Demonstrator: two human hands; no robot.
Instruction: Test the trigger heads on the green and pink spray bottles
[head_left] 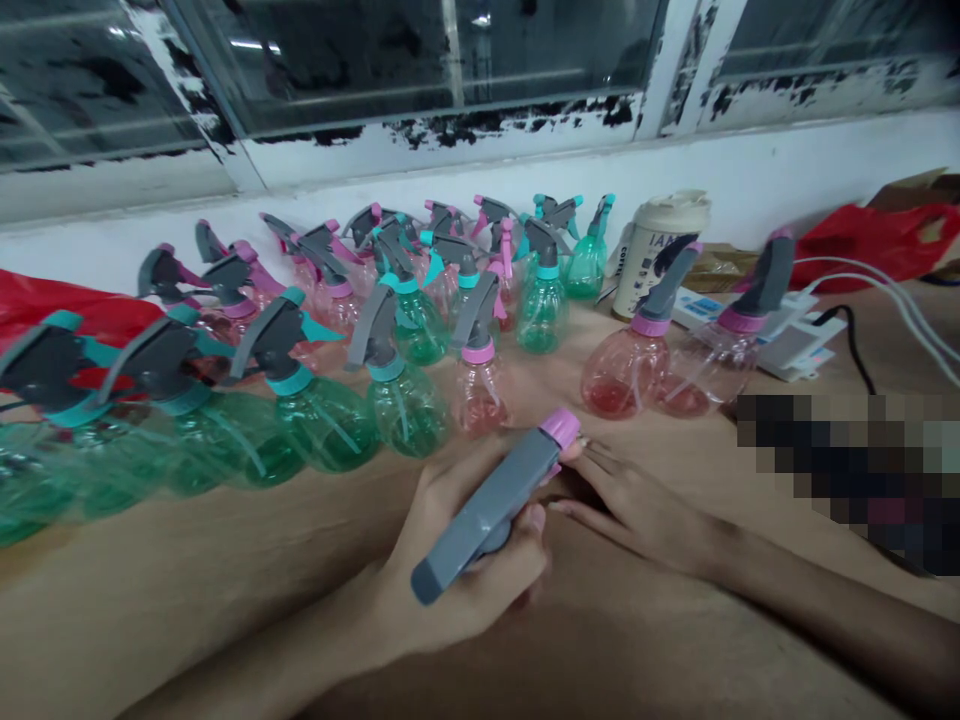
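Observation:
My left hand (pixel 480 570) is wrapped round a spray bottle, whose grey trigger head (pixel 487 510) points up and to the right; its body is mostly hidden by the hand. At the tip of that head is a pink nozzle (pixel 561 429). My right hand (pixel 645 505) reaches in from the right, fingertips closed against the nozzle's edge, with one lower finger stretched out below. Just beyond my hands stand a pink spray bottle (pixel 481 390) and a green spray bottle (pixel 405 405).
Several green spray bottles (pixel 322 420) line the left, with more pink and green ones behind. Two pink bottles (pixel 622 375) stand at right, near a paper cup (pixel 660 250), white box-shaped items with cables (pixel 795 345) and a red bag (pixel 870 240). A window wall (pixel 450 170) bounds the table.

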